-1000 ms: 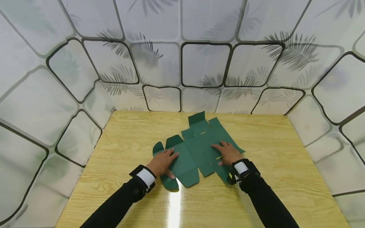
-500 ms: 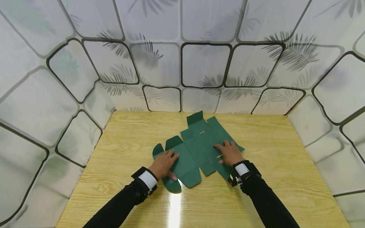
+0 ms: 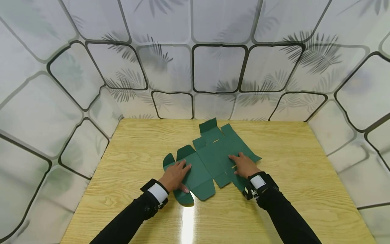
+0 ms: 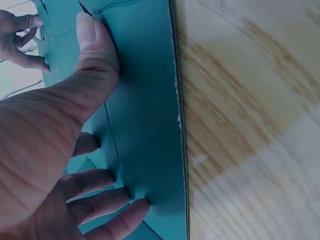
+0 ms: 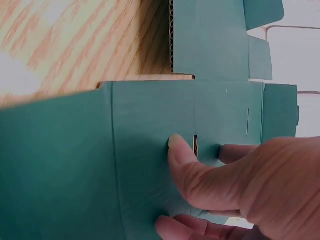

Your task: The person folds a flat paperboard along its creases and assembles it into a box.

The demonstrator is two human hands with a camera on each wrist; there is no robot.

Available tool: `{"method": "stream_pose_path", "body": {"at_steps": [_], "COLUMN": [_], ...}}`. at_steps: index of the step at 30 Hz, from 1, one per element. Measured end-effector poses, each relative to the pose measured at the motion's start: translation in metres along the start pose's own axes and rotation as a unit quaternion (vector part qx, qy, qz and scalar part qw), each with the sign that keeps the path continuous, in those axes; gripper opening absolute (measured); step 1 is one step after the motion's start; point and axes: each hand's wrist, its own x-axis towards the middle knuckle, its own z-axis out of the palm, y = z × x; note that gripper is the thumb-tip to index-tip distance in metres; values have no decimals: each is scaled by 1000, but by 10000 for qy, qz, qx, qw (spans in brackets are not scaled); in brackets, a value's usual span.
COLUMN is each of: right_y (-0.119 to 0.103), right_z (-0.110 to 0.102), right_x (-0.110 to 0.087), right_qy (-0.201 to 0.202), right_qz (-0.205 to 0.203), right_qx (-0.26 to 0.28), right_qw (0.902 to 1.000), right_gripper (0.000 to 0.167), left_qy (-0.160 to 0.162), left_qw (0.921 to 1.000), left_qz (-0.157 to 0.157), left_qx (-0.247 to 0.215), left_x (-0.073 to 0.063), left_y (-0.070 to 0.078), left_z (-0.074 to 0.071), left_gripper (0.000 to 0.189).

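Observation:
A green cardboard box blank (image 3: 211, 157), unfolded, lies on the table with its creases, flaps and small slots showing. On its left panel rests my left hand (image 3: 174, 175), fingers spread; the left wrist view shows its thumb (image 4: 97, 47) and fingertips on the card near a straight edge. My right hand (image 3: 245, 165) presses the right panel with spread fingers. In the right wrist view that thumb (image 5: 182, 157) touches the card right beside a narrow slot (image 5: 195, 146). A flap (image 3: 208, 125) at the far end stands up from the rest.
The light wooden table (image 3: 143, 142) extends on all sides of the cardboard, with a bright glare strip near its front. A patterned curtain (image 3: 216, 69) rises behind the far edge and along both sides. Black wrist straps (image 3: 262, 180) sit on both forearms.
The cardboard has turned very slightly, its near left flaps moving a little right and its far end a little left. Both hands stay on it, having shifted slightly right.

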Motion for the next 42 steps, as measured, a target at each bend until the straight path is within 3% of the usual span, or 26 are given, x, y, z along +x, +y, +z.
{"method": "stream_pose_path", "body": {"at_steps": [8,13,21,27,33,38,42], "right_y": [-3,-5,-2,-6,-6,-5,-3], "right_z": [-7,-9,-4,-4,-3,-2,-2], "right_x": [-3,-1,4,6,10,13,14], "right_qy": [-481,-698,-434,-282,-171,-145,-120], "right_qz": [57,255,278,292,280,186,44], "right_qx": [108,188,176,77,-88,-175,-137], "right_qw": [9988,9971,9985,9991,9994,9996,9998], "right_gripper": [59,72,88,87,84,83,82], "left_qy": [-98,-39,-28,365,642,641,602], "left_qw": [9999,9999,9986,9979,9969,9973,9977], "left_qz": [-82,-84,-262,-269,-181,-81,3], "left_qx": [-20,49,450,454,418,351,307], "left_x": [-2,-3,-3,-9,-9,-7,-5], "left_y": [4,9,23,34,40,42,42], "left_z": [-1,-2,3,5,0,-4,-6], "left_gripper": [106,106,109,106,86,61,52]}}
